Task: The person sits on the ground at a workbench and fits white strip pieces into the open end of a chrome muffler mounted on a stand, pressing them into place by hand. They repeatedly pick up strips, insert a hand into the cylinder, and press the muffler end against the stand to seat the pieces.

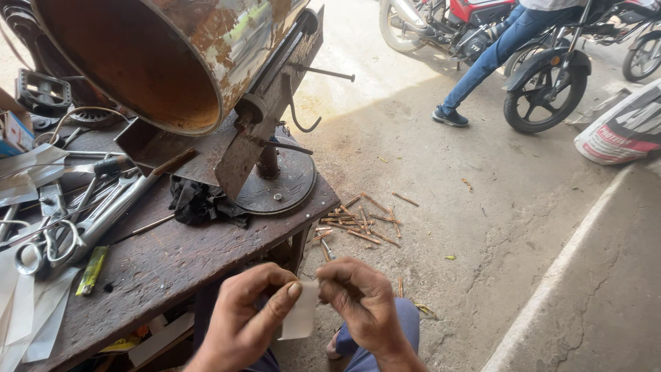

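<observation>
Two hands meet low in my view over the lap: the left hand (242,318) and right hand (359,297) both pinch a small white patch (301,313) between them. It hangs with its long axis near vertical, top edge in the fingertips (both equally near). The wooden workbench (172,262) lies to the left, scissors (48,241) on it.

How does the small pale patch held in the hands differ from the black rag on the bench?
The pale patch is light, flat and smooth-edged; the black rag is dark and crumpled into a heap. The patch is pinched between the left hand and the right hand, off the bench, while the rag lies untouched on the wooden bench beside the rusty drum's round base. Both look thin and bendable.
</observation>
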{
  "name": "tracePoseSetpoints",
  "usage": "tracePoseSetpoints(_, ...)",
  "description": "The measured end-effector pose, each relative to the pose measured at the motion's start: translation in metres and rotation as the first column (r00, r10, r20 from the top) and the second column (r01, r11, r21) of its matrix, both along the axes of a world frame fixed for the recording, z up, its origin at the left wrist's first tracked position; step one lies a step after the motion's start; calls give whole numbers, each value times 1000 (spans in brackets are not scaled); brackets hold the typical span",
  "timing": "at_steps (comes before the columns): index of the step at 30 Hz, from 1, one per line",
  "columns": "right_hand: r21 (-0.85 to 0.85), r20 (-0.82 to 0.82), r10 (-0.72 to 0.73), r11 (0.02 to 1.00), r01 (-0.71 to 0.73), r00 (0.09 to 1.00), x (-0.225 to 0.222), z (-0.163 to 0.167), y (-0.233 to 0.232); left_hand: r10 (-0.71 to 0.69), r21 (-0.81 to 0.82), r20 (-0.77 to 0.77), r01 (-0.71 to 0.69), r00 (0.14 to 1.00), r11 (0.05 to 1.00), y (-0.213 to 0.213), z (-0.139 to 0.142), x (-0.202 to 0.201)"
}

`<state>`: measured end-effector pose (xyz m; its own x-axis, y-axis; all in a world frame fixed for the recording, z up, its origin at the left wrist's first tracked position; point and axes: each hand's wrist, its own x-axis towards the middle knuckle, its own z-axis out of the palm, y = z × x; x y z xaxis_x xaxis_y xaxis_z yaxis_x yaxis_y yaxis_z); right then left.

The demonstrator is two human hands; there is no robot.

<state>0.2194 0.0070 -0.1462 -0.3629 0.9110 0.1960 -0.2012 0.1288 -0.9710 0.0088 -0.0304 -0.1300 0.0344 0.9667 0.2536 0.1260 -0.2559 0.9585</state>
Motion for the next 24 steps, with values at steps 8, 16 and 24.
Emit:
tracePoseSetpoints(8,165,-59,323,936,-310,944,-2,7,7,-278,-303,583,521,763,798,12,-37,-4)
tracePoseSetpoints(16,273,387,86,940,-203,918,3,16,8,-295,42,-138,303,945,952,16,-33,-19)
tracePoseSetpoints(24,299,416,-63,952,-71,907,-11,16,0,17,228,-322,61,946,972,12,-31,-2)
